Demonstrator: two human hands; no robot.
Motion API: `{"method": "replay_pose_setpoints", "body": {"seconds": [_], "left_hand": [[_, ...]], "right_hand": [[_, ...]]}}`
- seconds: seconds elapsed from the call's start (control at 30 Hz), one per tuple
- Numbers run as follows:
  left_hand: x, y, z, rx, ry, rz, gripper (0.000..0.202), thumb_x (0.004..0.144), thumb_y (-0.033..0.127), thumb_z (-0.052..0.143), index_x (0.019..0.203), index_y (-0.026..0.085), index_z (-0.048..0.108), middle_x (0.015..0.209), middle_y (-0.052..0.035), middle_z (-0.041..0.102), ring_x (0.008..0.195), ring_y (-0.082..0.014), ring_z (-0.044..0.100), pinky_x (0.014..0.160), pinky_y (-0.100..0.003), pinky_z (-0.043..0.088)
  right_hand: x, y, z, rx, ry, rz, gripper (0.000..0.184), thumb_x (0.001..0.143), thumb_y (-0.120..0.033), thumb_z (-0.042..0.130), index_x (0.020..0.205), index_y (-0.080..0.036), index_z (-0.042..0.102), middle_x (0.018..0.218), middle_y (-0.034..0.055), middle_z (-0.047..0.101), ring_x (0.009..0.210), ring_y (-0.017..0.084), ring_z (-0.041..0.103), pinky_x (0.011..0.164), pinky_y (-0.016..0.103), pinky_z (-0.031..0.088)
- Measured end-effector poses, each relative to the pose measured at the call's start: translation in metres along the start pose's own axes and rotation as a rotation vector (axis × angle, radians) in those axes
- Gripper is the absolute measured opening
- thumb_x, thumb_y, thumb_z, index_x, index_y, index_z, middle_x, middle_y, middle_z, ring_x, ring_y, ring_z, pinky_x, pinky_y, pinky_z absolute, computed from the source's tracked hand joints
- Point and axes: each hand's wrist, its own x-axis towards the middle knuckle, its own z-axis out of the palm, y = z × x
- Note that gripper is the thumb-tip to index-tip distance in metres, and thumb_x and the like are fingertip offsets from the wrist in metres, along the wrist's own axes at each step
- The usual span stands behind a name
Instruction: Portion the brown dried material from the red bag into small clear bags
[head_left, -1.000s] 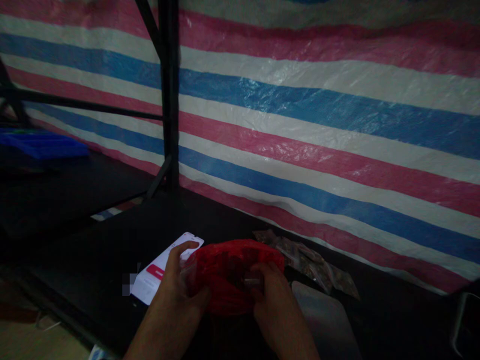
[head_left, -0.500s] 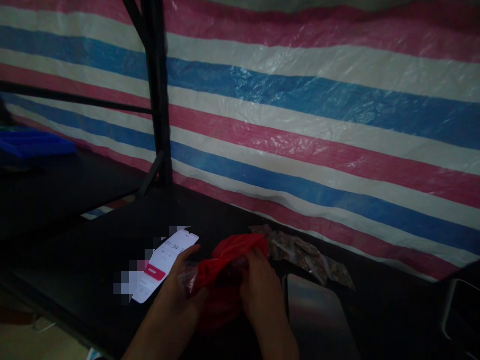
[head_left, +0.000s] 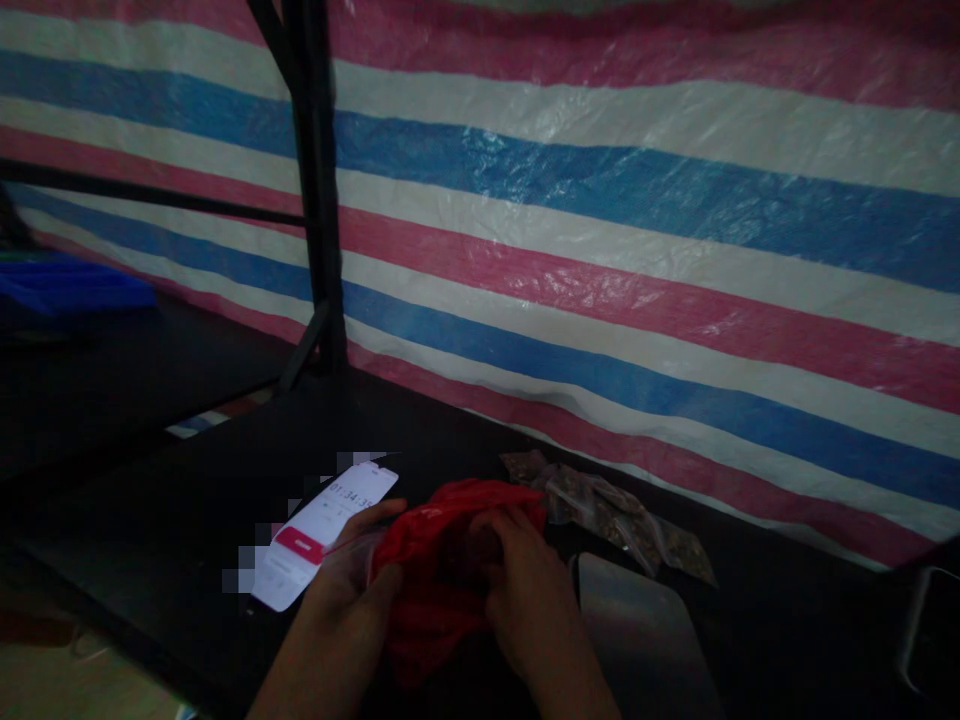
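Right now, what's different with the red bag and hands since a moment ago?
The left hand has moved slightly left, and the mouth of the crinkled red plastic bag is spread wider. The right hand is at that mouth. Nothing was visibly let go: both hands stay on the bag. The clear plastic packets and flat grey rounded panel stayed put.

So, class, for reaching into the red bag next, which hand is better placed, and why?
Probably the right hand: it is at the open mouth of the red bag. The left hand grips the bag's opposite side, with clear plastic there too, so it seems better suited to steadying.
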Motion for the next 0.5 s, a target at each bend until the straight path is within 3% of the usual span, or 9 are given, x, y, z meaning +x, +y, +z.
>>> {"method": "replay_pose_setpoints", "body": {"seconds": [0.23,0.37,0.5], "left_hand": [[0.0074,-0.0053,0.0045,-0.141,-0.012,0.017,0.064,0.055,0.011,0.082,0.115,0.029,0.067,0.098,-0.0011,0.080,0.080,-0.0272,0.081,0.058,-0.028,0.062],[0.0100,-0.0062,0.0050,-0.180,0.024,0.003,0.065,0.053,0.010,0.079,0.114,0.028,0.068,0.093,-0.0001,0.079,0.076,-0.0257,0.080,0.055,-0.026,0.060],[0.0096,-0.0072,0.0071,-0.139,0.038,-0.026,0.059,0.060,0.012,0.076,0.117,0.028,0.068,0.090,-0.0004,0.079,0.074,-0.0244,0.080,0.055,-0.026,0.060]], "right_hand": [[0.0005,-0.0037,0.0005,-0.024,-0.003,0.036,0.065,0.071,0.010,0.051,0.118,-0.030,0.072,0.132,0.0022,0.073,0.114,0.025,0.074,0.094,0.036,0.052],[-0.0002,-0.0024,0.0025,-0.011,0.006,0.029,0.060,0.073,0.009,0.052,0.114,-0.029,0.074,0.125,0.0020,0.075,0.114,0.024,0.074,0.095,0.036,0.051],[0.0001,-0.0035,-0.0007,-0.016,-0.003,0.041,0.062,0.071,0.009,0.052,0.113,-0.030,0.074,0.124,0.0003,0.076,0.110,0.023,0.075,0.090,0.034,0.051]]}}
